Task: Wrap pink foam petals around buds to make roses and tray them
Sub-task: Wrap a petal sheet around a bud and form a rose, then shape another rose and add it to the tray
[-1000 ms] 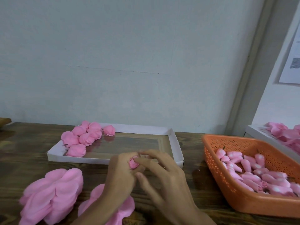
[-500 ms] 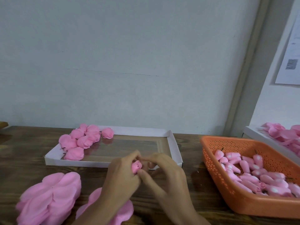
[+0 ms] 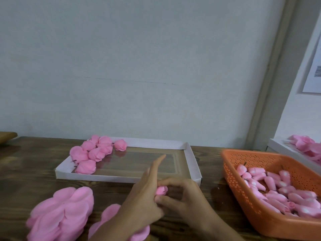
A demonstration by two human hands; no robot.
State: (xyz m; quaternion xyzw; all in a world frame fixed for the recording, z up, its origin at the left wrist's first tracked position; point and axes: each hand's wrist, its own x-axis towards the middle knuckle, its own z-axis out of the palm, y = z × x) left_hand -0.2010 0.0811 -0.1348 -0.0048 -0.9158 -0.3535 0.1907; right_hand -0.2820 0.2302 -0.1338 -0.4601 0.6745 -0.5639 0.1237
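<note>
Both hands meet over the table's front middle around one small pink foam rose [image 3: 161,190]. My left hand [image 3: 144,199] holds it from the left, with the index finger stretched straight toward the tray. My right hand [image 3: 184,197] curls round it from the right, thumb under it. Behind the hands lies a shallow white tray [image 3: 192,164] with several finished pink roses [image 3: 94,153] in its left end. Loose pink foam petals [image 3: 64,216] are heaped at the front left, with a second petal piece [image 3: 107,216] partly under my left forearm. An orange basket [image 3: 243,207] at the right holds several pink buds [image 3: 278,190].
The dark wooden table [image 3: 26,171] ends against a pale wall. At the far right stands another white tray [image 3: 284,150] with pink foam pieces. A wooden edge [image 3: 7,136] shows at the far left.
My left index finger has lifted off the rose and now points straight out. Both hands with the rose have shifted slightly right and nearer to me.
</note>
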